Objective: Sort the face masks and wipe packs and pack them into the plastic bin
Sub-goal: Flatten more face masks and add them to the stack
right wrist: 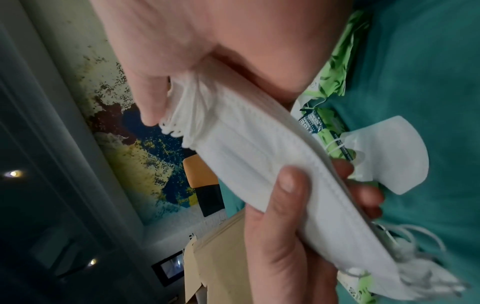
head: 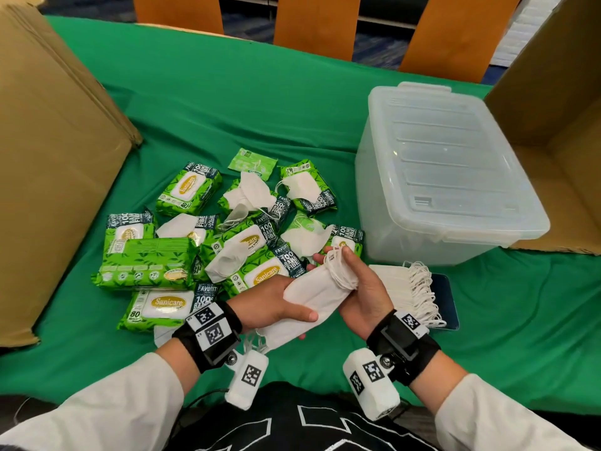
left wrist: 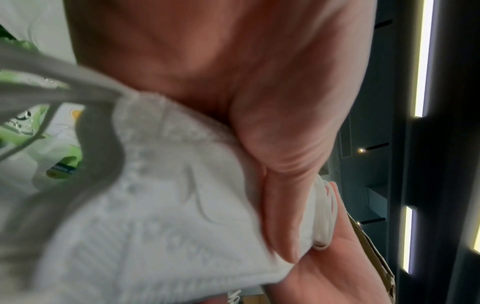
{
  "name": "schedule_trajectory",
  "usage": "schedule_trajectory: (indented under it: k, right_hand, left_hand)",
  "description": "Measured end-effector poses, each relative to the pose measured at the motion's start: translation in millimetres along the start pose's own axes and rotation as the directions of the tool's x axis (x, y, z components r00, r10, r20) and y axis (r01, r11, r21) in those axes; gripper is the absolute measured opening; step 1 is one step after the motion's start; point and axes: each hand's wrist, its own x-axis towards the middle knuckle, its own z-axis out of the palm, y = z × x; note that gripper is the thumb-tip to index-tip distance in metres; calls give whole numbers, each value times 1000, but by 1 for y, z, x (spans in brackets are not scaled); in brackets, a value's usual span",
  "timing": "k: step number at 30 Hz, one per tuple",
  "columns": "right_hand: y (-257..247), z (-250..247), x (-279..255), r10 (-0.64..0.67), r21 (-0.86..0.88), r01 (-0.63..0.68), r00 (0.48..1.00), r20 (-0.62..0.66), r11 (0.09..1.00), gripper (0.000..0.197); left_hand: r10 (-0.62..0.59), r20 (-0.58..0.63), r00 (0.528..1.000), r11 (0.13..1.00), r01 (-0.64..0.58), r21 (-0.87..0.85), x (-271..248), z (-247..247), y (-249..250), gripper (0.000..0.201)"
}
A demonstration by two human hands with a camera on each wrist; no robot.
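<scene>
Both your hands are on one stack of white face masks (head: 312,297), held just above the green worktop (head: 227,102), near its front edge. Your left hand (head: 273,304) has its fingers curled round the lower end, thumb on top. Your right hand (head: 361,288) pinches the upper end, thumb pressing on the bunched ear loops. A second mask stack (head: 400,284) lies on the worktop just right of your right hand, in front of the plastic bin (head: 445,177), lid on. Wipe packs (head: 188,190) and loose masks sit jumbled left of the bin.
</scene>
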Motion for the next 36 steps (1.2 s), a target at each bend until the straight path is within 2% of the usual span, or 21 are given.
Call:
schedule_trajectory:
  k: [4, 7, 11, 15, 20, 23, 27, 32, 36]
  right_hand:
    - [3, 6, 3, -26, 29, 28, 997, -71, 999, 39]
    - [6, 5, 2, 0, 79, 4, 998, -56, 997, 32]
    - [10, 4, 4, 24, 107, -18, 998, -58, 994, 38]
    - [10, 3, 4, 7, 74, -7, 1000, 2, 997, 27]
    - [8, -1, 2, 27, 33, -29, 996, 80, 999, 36]
    - [8, -1, 2, 43, 78, -52, 993, 112, 996, 30]
    - [7, -1, 1, 37, 80, -48, 989, 144, 996, 35]
    - [14, 2, -3, 104, 5, -105, 991, 88, 994, 27]
    - [13, 2, 1, 91, -44, -90, 995, 38, 995, 30]
  left_hand:
    - [21, -8, 1000, 998, -21, -56, 4, 5, -1, 37]
    - [26, -14, 1000, 997, -27, -77, 7, 8, -2, 36]
    - [26, -23, 999, 995, -28, -95, 10, 9, -3, 37]
    - [23, -24, 999, 996, -25, -83, 12, 11, -3, 37]
    - [38, -19, 999, 991, -40, -129, 14, 15, 0, 34]
    - [43, -22, 999, 985, -46, -168, 16, 18, 2, 37]
    - [52, -6, 999, 977, -52, -208, 17, 19, 1, 40]
    - [73, -63, 995, 967, -86, -240, 20, 25, 4, 37]
    - [86, -55, 995, 959, -97, -267, 22, 26, 5, 39]
